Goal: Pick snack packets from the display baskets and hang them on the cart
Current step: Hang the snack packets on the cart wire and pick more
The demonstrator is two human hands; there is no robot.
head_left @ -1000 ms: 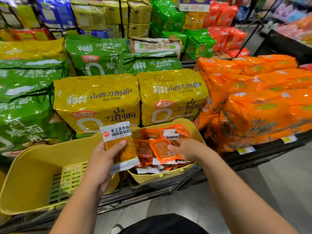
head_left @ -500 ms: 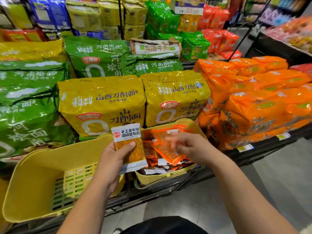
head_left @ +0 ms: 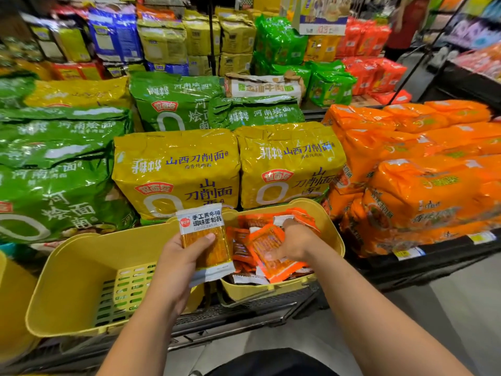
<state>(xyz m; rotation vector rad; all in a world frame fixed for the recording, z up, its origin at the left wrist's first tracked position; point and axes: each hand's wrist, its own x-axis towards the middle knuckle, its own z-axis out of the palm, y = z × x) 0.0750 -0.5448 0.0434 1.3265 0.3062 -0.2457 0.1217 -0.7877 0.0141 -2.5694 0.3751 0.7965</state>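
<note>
1 packet point(head_left: 205, 240) left hand point(head_left: 180, 257), 1 right hand point(head_left: 295, 240)

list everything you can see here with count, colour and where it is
held packet: one, white label over amber, in front of the baskets
orange packets: a pile, orange, in the right basket
right basket: one, yellow, front centre
left basket: one, yellow, beside it on the left
yellow noodle bags: two, yellow, upright behind the baskets
green noodle bags: several, green, left and behind the yellow ones
orange noodle bags: many, orange, stacked at right
back-row bags: many, blue, yellow, green and red, far row
left hand: one, grips the held packet
right hand: one, in the right basket, gripping one of the orange packets
</note>
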